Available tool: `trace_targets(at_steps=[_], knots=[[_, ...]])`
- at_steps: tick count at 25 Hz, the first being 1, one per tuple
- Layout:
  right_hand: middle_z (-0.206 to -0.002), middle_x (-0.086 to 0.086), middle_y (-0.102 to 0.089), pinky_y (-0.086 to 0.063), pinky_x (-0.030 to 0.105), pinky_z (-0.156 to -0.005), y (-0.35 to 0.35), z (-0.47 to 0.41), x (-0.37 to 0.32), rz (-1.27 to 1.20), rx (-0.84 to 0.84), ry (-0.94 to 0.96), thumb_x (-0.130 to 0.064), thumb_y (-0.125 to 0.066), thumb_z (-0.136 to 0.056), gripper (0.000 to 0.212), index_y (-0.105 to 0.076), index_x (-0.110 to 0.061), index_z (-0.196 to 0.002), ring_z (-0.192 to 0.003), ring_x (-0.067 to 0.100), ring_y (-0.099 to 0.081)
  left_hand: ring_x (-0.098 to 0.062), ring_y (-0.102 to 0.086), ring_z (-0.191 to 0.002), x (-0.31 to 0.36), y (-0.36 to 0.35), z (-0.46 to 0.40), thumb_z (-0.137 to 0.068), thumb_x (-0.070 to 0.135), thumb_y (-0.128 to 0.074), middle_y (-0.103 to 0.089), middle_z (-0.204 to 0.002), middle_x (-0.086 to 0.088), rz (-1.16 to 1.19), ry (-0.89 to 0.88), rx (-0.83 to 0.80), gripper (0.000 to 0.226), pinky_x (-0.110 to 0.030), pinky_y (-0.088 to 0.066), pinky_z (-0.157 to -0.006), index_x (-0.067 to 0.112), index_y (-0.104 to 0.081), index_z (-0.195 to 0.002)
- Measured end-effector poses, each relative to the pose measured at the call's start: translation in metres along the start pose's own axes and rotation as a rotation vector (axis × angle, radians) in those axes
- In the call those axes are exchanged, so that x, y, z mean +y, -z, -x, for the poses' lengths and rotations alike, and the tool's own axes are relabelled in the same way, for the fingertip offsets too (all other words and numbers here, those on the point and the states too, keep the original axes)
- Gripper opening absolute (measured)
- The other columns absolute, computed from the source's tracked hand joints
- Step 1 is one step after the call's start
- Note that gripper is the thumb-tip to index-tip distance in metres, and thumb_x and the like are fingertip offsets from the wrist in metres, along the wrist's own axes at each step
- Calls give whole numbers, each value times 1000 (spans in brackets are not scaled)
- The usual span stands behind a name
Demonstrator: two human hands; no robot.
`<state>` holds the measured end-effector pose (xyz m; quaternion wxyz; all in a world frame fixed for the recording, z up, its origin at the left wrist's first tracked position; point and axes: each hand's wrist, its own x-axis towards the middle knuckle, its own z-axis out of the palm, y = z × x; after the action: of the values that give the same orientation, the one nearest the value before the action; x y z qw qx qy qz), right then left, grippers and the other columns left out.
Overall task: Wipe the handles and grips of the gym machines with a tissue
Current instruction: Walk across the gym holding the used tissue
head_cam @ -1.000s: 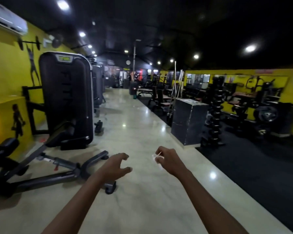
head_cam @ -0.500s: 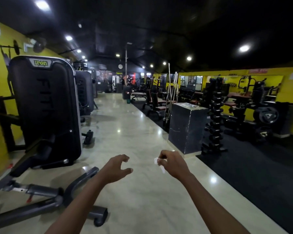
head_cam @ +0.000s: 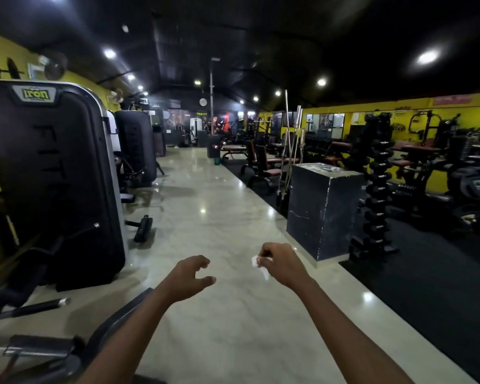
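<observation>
My right hand (head_cam: pixel 281 266) is held out over the marble floor, closed on a small white tissue (head_cam: pixel 258 265) that pokes out to its left. My left hand (head_cam: pixel 190 277) hovers beside it, fingers curled and apart, holding nothing. A black weight machine (head_cam: pixel 56 176) with an "iron" badge stands close on the left; a black bar with a chrome tip (head_cam: pixel 34 307) juts from its base, well left of my left hand. Neither hand touches any machine.
A grey machine base frame (head_cam: pixel 47 353) lies at bottom left. A dark plyo box (head_cam: pixel 322 209) and a dumbbell rack (head_cam: pixel 377 189) stand to the right by the black mat. More machines (head_cam: pixel 135 151) line the left wall; the pale floor aisle (head_cam: pixel 214 217) runs ahead.
The view has moved forward along the aisle; the left machine and the plyo box are nearer. Both hands keep their pose, the tissue still in the right one.
</observation>
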<state>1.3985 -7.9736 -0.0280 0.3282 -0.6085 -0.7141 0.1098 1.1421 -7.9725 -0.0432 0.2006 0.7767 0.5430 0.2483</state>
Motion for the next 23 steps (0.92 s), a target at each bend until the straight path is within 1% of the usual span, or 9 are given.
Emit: trace_targets(at_steps=[3, 7, 10, 15, 18, 23], knots=[[-75, -2, -67, -53, 37, -68, -2, -80, 35, 11, -23, 21, -26, -66, -76, 10, -62, -21, -69, -72, 13, -62, -8, -52, -106, -4, -7, -80, -84, 36, -71, -58, -118, 6, 17, 22, 10, 48, -18, -39, -84, 16, -55, -125], [-79, -2, -67, -51, 34, -68, -8, -187, 72, 28, -19, 56, -27, -63, -82, 10, -65, -18, -76, -75, 13, -61, -7, -51, -107, -16, -13, -187, -85, 38, -70, -57, -121, 6, 18, 32, 25, 50, -18, -37, -84, 17, -54, -127], [-83, -3, -68, -48, 30, -66, -26, -254, 95, 45, -40, 60, -27, -63, -83, 10, -65, -18, -79, -78, 13, -61, -7, -52, -107, -39, -19, -260, -85, 38, -70, -58, -121, 6, 17, 45, 22, 50, -17, -37, -84, 17, -54, -127], [-84, -4, -67, -46, 29, -66, -67, -395, 140, 48, -25, 61, -28, -63, -85, 11, -66, -19, -81, -79, 13, -61, -9, -52, -108, -93, -19, -402, -85, 35, -69, -57, -121, 4, 30, 40, 42, 49, -18, -39, -84, 16, -53, -128], [-85, -5, -68, -48, 30, -68, -88, -485, 158, 50, -36, 43, -29, -62, -85, 10, -64, -20, -79, -79, 13, -62, -9, -53, -107, -128, -6, -492, -85, 37, -69, -57, -123, 4, -20, 41, 11, 50, -17, -38, -84, 17, -53, -128], [-83, -5, -68, -50, 32, -68, -113, -638, 190, 31, -8, 26, -28, -64, -83, 9, -65, -21, -79, -78, 14, -62, -6, -51, -107, -160, 19, -644, -85, 37, -69, -58, -121, 5, -46, 18, 22, 49, -15, -35, -84, 16, -54, -127]])
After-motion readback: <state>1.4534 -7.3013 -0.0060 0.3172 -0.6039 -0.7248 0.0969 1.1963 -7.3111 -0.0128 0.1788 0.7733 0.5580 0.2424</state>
